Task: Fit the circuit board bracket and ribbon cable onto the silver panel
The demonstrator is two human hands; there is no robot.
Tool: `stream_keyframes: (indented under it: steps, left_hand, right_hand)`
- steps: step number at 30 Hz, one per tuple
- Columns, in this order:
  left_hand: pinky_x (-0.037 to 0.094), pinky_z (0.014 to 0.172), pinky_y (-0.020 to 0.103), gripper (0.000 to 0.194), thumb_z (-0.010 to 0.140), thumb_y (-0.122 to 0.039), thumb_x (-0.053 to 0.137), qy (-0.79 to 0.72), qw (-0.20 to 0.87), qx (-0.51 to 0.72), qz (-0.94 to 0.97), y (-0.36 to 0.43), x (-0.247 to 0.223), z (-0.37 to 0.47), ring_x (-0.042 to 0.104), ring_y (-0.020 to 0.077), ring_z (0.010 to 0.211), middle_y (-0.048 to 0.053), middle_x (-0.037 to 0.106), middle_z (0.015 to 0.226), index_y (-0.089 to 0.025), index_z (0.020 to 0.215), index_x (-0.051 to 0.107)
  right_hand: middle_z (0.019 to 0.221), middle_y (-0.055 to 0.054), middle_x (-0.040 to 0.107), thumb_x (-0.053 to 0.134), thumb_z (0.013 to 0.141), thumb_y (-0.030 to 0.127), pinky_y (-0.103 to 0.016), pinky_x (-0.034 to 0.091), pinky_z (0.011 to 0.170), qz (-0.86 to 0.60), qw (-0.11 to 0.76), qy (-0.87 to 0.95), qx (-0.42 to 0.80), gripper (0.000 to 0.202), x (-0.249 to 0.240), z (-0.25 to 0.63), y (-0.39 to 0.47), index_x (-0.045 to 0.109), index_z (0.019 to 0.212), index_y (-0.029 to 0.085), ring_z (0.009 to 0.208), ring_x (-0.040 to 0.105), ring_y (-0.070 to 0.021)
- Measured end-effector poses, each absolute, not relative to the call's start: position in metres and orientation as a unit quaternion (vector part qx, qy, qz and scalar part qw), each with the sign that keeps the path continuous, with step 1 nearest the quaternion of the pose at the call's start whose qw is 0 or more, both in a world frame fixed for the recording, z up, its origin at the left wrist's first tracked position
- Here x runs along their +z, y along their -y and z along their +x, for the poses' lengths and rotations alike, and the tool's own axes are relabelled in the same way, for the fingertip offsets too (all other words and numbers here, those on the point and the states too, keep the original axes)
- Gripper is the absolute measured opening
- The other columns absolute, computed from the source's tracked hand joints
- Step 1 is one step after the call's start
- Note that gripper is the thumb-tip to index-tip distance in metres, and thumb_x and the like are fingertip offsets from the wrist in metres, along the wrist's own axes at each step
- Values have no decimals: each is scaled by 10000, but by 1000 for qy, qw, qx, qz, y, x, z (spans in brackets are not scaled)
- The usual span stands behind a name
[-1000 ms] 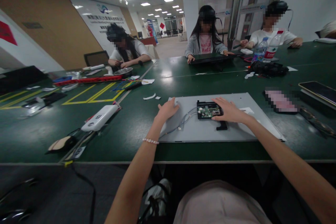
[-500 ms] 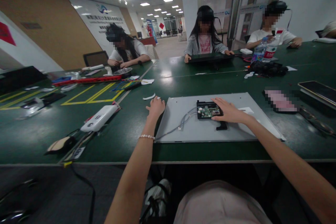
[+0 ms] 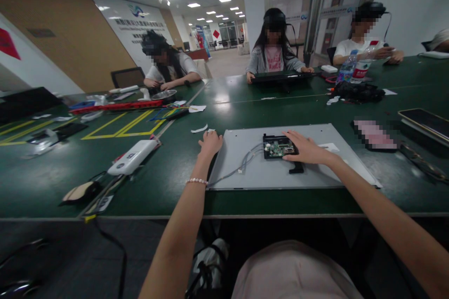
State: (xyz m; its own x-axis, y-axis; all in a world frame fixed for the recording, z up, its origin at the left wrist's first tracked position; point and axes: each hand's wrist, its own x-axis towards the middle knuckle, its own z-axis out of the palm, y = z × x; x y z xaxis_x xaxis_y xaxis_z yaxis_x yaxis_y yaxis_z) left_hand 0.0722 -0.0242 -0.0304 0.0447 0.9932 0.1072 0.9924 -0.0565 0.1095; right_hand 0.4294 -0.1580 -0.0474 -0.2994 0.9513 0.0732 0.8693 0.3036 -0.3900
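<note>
A flat grey metal panel (image 3: 242, 149) lies on the green table. On its middle sits a green circuit board in a black frame (image 3: 277, 148), with grey cables (image 3: 247, 159) running from it to the panel's left edge. My right hand (image 3: 307, 148) rests on the frame's right side, fingers apart, thumb on the lower edge. At the panel's left edge is my left hand (image 3: 210, 144), its fingers bent and slightly apart, holding nothing visible. A small black bracket (image 3: 296, 167) lies below my right hand, and a white label (image 3: 329, 147) is to its right.
A white power strip (image 3: 132, 156) and a mouse (image 3: 81, 192) lie left. Phones (image 3: 375, 134), (image 3: 426, 124) lie right. Bottles (image 3: 360, 67) stand beyond a black bundle (image 3: 359, 91). Three people sit opposite; one holds a black panel (image 3: 280, 77).
My left hand has shifted slightly right against the panel's edge, its fingers more bent. My right hand stays in place. The person at the far right has raised a hand and turned.
</note>
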Motion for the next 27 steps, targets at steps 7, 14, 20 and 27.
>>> stream_keyframes:
  steps: [7, 14, 20, 27]
  left_hand:
    - [367, 1027, 562, 404, 940, -301, 355, -698, -17, 66, 712, 24, -30, 75, 314, 335, 1363, 228, 456, 1394, -87, 1205, 572]
    - [428, 982, 503, 369, 912, -259, 401, -699, -53, 107, 705, 24, -27, 77, 422, 345, 1284, 229, 525, 1303, -78, 1174, 590]
    - [416, 1017, 436, 424, 884, -219, 435, -627, -99, 223, 740, 25, -26, 88, 454, 300, 1264, 206, 512, 1322, -64, 1271, 512]
    - [380, 1063, 464, 480, 878, -246, 478, -526, -113, 287, 793, 31, -22, 106, 426, 298, 1299, 203, 503, 1336, -83, 1329, 461]
  right_hand:
    - [1604, -121, 130, 490, 800, 700, -667, 242, 1063, -579, 136, 792, 141, 941, -49, 430, 156, 89, 1546, 288, 1427, 207, -398]
    - [1603, -119, 133, 477, 801, 693, -687, 248, 1053, -579, 136, 791, 145, 942, -45, 429, 159, 88, 1549, 272, 1418, 223, -412]
    - [1605, -123, 120, 471, 806, 697, -653, 245, 1071, -580, 132, 790, 148, 935, -42, 428, 160, 84, 1545, 273, 1428, 213, -384]
    - [1608, -118, 105, 476, 801, 703, -654, 238, 1074, -581, 132, 789, 148, 940, -44, 429, 158, 87, 1542, 275, 1432, 204, -377]
